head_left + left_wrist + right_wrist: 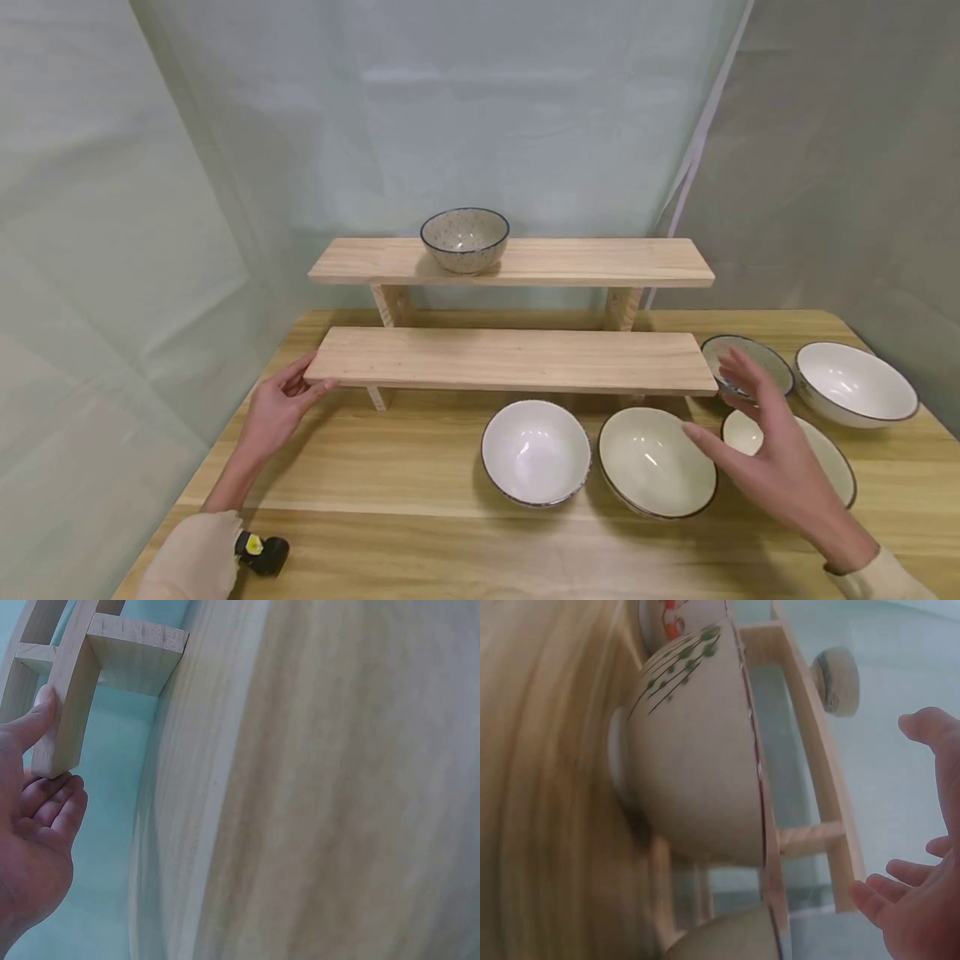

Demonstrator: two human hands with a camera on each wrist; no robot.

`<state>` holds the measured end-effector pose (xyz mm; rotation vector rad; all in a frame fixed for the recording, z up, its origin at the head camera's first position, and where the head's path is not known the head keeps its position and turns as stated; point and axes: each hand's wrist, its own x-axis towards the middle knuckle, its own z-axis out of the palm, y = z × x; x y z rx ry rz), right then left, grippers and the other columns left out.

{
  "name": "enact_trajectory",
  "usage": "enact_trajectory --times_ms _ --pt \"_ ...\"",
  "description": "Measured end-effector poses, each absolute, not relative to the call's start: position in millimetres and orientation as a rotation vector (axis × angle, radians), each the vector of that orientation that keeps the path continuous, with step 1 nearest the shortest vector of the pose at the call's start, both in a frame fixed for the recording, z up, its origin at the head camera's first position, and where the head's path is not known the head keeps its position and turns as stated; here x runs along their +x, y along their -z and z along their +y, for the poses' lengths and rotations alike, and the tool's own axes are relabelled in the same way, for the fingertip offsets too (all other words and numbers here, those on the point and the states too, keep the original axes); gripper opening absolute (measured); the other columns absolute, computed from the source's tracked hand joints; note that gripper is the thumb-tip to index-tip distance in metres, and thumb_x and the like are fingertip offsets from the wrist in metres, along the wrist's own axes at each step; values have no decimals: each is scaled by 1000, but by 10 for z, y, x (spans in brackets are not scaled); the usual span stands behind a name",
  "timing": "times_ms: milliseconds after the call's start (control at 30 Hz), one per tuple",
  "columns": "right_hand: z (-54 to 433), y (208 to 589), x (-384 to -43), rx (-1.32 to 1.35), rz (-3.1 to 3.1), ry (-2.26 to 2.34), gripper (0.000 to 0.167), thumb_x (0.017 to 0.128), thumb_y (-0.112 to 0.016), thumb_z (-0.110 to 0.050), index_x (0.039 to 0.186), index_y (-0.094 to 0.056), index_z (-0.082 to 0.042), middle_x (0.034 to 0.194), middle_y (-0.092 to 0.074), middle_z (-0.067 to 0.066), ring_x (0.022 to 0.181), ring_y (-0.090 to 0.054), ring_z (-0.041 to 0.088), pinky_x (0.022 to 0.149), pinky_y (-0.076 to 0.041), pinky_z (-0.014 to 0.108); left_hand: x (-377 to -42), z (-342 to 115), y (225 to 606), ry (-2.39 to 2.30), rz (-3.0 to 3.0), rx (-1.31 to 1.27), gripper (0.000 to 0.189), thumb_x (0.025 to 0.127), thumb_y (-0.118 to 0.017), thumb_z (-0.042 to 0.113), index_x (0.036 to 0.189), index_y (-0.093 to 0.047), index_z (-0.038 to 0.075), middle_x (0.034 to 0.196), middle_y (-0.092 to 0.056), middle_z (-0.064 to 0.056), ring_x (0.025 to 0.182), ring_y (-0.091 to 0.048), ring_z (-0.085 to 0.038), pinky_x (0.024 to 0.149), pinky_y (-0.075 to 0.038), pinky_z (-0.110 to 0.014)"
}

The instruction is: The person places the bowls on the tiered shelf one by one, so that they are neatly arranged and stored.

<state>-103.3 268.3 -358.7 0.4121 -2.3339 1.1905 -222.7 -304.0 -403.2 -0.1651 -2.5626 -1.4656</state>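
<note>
One wide-spread right hand (pixel 776 462), mine, is nearest: thumb and fingers stand well apart with nothing in their grasp, before the right end of a two-tier wooden rack (pixel 510 362) and above the bowls there; whether a fingertip meets the rack I cannot tell. Partly hidden behind that hand, at the rack's right front, is a dark-rimmed cream bowl (pixel 836 471). On the table (pixel 337 492) in front of the rack stand a white bowl (pixel 536 454), near its middle, and, just beside that, a yellowish bowl (pixel 652 471), nearer its right end; both are upright. My left hand (pixel 273 412) is narrow, thumb and fingers gripping the left end of the rack's lower board (pixel 420 354). Off the rack's right end sit a grey bowl (pixel 767 358), near it, and a wide white bowl (pixel 855 383), farther out. On the rack's upper board (pixel 600 262), left of the middle, one speckled bowl (pixel 465 242) with a blue rim rests upright; pale cloth (pixel 480 100) hangs behind the rack. I judge the step in hand to be steadying or squaring the rack. To my mind, the next move calls for my right hand to meet the rack's right end, clear of the bowl rims, with even pressure from both sides, lest the speckled bowl slide
</note>
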Motion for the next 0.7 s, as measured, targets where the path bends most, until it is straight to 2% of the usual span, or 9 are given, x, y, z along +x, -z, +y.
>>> enact_trajectory --times_ms 133,233,367,567,700 --pt "2797 3665 -953 379 -2322 -1170 107 76 -84 13 163 -29 -13 152 -43 -1 134 -40 -1 100 -37 7 -2224 -3032 4027 1475 -2569 -161 75 102 -71 26 157 -33 -9 151 -43 -34 136 -46 -46 86 -44 -4" --pt "2868 3711 -901 360 -2321 -1146 107 74 -85 13 163 -30 -12 152 -42 -6 135 -40 0 100 -37 7 -2226 -3037 4035 1470 -2560 -170 74 102 -70 25 157 -34 -9 151 -44 -34 136 -45 -47 86 -45 -4" --pt "2951 3748 -839 327 -2337 -1122 107 75 -85 12 163 -30 -13 153 -41 -8 135 -39 -3 100 -36 5 -2225 -3039 4031 1461 -2548 -199 73 102 -70 23 156 -34 -11 151 -43 -34 135 -45 -48 87 -45 -4" --pt "3068 3819 -766 316 -2361 -1117 109 76 -85 12 165 -27 -15 156 -37 -6 138 -35 -3 101 -34 5 -2228 -3038 4038 1441 -2548 -201 71 102 -70 22 155 -35 -10 149 -45 -34 133 -51 -36 87 -46 -5" --pt "3137 3871 -722 309 -2359 -1099 112 73 -85 13 165 -27 -15 155 -36 -14 138 -35 -4 101 -32 4 -2238 -3042 4058 1425 -2553 -193 71 102 -70 23 155 -35 -11 149 -46 -34 133 -51 -39 86 -45 -5"
